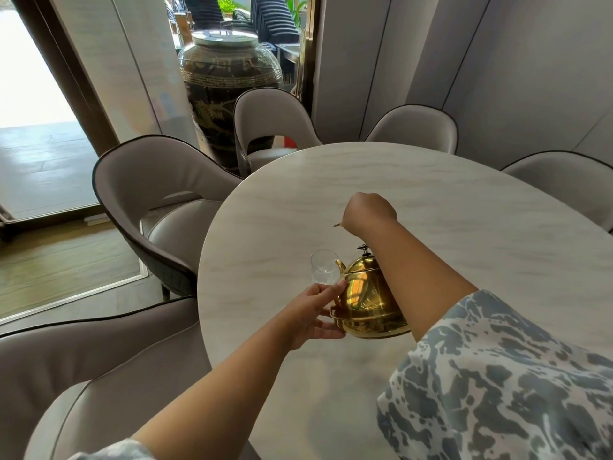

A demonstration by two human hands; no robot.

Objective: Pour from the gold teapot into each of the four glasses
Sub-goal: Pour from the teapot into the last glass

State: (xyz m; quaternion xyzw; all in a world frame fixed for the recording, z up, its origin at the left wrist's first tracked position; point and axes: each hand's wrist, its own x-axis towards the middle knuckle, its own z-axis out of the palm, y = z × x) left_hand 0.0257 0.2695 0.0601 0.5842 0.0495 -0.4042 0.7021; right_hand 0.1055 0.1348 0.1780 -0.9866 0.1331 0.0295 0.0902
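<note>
Right hand (370, 212) gripping handle | gold teapot (368, 300) tilted | glass (323, 266) looks empty

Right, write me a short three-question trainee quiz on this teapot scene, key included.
1. True or false: the gold teapot is tilted with its spout towards a glass.
2. Which hand touches the teapot's body? A) left hand B) right hand C) neither
3. Fill in: the right hand is closed on the teapot's thin ______, lifted above the lid.

Key: 1 true; 2 A; 3 handle. Only one glass shows clearly; a second is barely visible behind the lid.
</note>
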